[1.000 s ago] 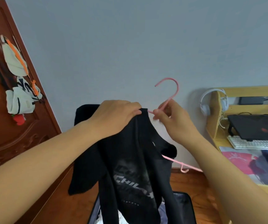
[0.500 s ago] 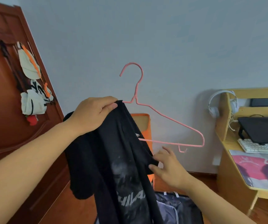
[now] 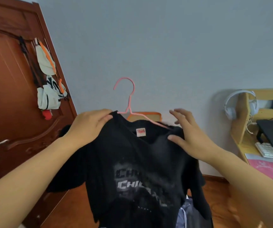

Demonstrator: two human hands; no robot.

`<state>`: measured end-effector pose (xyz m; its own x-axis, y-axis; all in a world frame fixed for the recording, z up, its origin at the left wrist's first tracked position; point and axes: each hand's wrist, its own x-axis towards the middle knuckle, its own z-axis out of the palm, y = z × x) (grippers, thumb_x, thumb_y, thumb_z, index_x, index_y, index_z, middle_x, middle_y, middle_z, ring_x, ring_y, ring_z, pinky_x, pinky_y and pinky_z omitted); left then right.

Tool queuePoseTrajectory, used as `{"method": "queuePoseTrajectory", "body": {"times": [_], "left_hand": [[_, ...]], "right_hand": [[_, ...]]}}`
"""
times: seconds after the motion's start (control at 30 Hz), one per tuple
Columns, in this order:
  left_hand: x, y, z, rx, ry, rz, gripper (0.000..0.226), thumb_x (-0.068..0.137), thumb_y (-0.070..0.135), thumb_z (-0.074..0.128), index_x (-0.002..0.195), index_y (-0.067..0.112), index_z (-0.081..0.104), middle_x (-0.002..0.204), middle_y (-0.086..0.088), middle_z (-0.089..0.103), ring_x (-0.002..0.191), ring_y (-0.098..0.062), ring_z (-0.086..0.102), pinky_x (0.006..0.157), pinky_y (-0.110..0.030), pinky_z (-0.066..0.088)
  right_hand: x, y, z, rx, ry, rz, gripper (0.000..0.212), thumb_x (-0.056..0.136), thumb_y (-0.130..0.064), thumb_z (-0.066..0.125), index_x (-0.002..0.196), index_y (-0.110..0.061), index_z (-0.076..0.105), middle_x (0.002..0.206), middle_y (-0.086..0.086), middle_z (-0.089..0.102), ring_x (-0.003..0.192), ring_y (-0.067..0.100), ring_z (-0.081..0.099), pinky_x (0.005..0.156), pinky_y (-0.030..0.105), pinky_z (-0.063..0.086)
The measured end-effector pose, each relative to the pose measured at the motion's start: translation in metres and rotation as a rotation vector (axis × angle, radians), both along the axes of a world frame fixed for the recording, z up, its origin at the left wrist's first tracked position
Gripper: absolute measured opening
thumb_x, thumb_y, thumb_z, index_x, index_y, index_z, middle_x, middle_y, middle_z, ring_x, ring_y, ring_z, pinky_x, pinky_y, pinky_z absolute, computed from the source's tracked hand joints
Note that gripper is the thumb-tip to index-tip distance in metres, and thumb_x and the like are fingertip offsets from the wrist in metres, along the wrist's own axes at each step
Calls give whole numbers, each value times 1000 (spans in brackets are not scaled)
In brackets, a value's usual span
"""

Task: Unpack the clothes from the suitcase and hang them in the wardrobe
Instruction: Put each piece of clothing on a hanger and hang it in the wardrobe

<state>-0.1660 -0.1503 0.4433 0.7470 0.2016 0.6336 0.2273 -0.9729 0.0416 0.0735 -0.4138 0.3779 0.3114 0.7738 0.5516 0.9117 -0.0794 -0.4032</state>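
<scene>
A black T-shirt (image 3: 137, 163) with a grey chest print and a small red neck label hangs on a pink wire hanger (image 3: 129, 104), whose hook points up in front of the grey wall. My left hand (image 3: 89, 125) grips the shirt's left shoulder together with the hanger's end. My right hand (image 3: 186, 134) rests with spread fingers on the right shoulder, thumb pressing the collar edge. Part of the open suitcase (image 3: 190, 216) shows at the bottom, mostly hidden behind the shirt.
A brown wooden door (image 3: 9, 96) with white bags (image 3: 48, 89) hung on it stands at the left. A wooden desk (image 3: 247, 129) at the right carries white headphones (image 3: 231, 104), a laptop and a keyboard. An orange box (image 3: 153, 116) sits behind the shirt.
The shirt's right shoulder now sits over the hanger arm, which was bare before. My right hand rose from the shirt's front to that shoulder, and the collar spread open.
</scene>
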Motion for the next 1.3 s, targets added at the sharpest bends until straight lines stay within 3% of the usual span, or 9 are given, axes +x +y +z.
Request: {"method": "queuePoseTrajectory", "body": {"times": [0.17,0.4,0.57,0.7,0.8,0.9,1.13,1.23,1.3], "left_hand": [[8,-18,5,-109,-14,-23,32,103,41,50,121,28,72,107,16,73,95,-12,67,82,-33,53],[6,-31,0,110,-53,92,44,106,52,33,116,25,66,103,5,71,91,-19,66,71,-40,55],[-28,3,-34,-239,78,207,46,96,63,25,83,21,41,67,-4,58,62,-26,59,58,-47,50],[-39,14,-27,38,119,274,65,100,67,11,97,27,61,89,7,59,88,-24,63,70,-39,49],[-13,-30,-13,63,100,82,44,104,54,34,131,29,57,115,4,64,106,-20,59,82,-35,50],[12,-52,-14,65,173,27,17,109,35,39,115,31,53,84,8,53,79,-23,59,56,-25,30],[-18,-12,-18,228,90,138,20,105,26,46,106,14,63,87,-2,58,55,-30,55,46,-40,46],[-30,-6,-13,289,50,222,33,109,32,36,99,13,61,82,-2,56,52,-31,52,43,-39,44],[-46,-1,-11,295,16,277,37,109,34,34,97,12,61,81,-1,54,53,-29,51,44,-38,43]], "right_hand": [[1,3,9,-332,-65,-145,27,104,-47,33,94,-25,45,85,3,65,81,27,61,74,42,48],[-4,3,33,12,11,-152,23,103,-38,46,93,-18,50,74,-6,58,70,21,51,64,37,36],[18,-17,46,17,30,-154,34,101,-39,49,75,-17,47,62,2,54,64,24,53,62,34,41],[26,-18,41,-15,22,-175,35,101,-38,50,72,-19,45,58,-2,50,59,20,49,58,38,38],[14,-7,38,-9,56,-120,37,101,-37,50,71,-17,45,57,-1,48,57,17,47,58,37,38],[-1,3,40,-22,-9,-35,39,102,-40,47,68,-22,43,58,-3,48,58,15,47,60,34,38],[41,-35,15,24,-192,-329,62,97,-64,19,95,-22,64,87,-6,54,76,22,58,66,34,41],[16,-6,9,-74,81,-74,37,100,-56,40,123,-33,58,107,-12,56,94,7,59,83,30,44],[-2,19,2,-238,-10,64,29,101,-47,44,121,-30,55,95,-13,63,90,17,63,78,32,47]]}}
